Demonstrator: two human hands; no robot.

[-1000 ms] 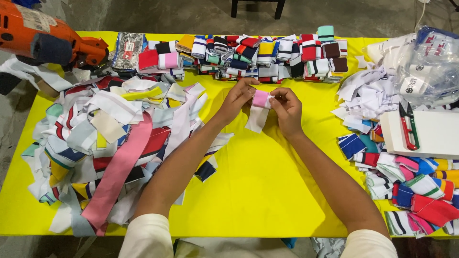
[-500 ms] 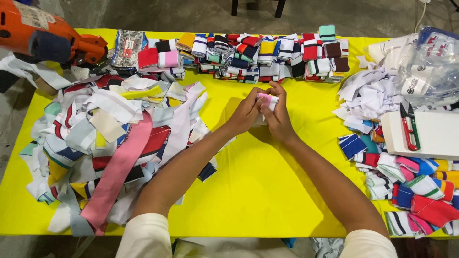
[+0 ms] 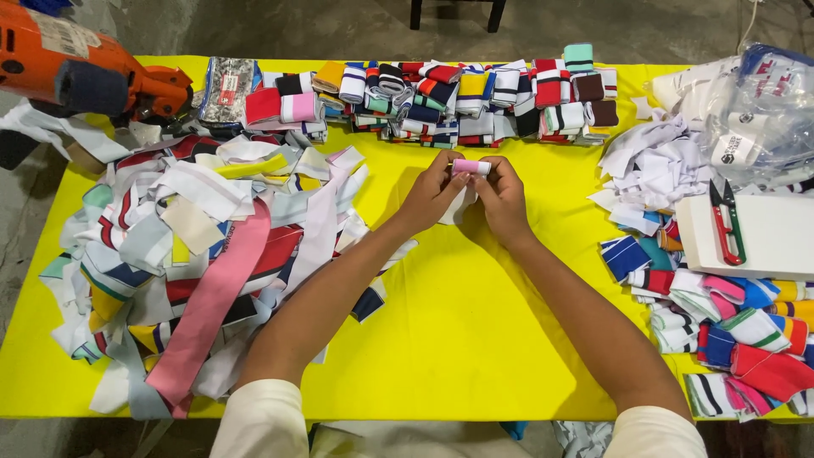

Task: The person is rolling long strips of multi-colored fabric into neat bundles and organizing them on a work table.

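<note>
Fingers of the left hand (image 3: 434, 193) and right hand (image 3: 500, 197) pinch a folded pink-and-white ribbed fabric strip (image 3: 470, 167) just above the yellow table (image 3: 475, 331), and a loosened pinch would likely let the fold spring open

Two hands (image 3: 471, 193), one red thread snips (image 3: 727, 222), one orange power tool (image 3: 80, 72), one white box (image 3: 763, 237).

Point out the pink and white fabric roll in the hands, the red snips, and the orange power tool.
pink and white fabric roll (image 3: 471, 167), head view, pink middle band.
red snips (image 3: 727, 226), head view, red handle.
orange power tool (image 3: 93, 72), head view, orange body.
</note>
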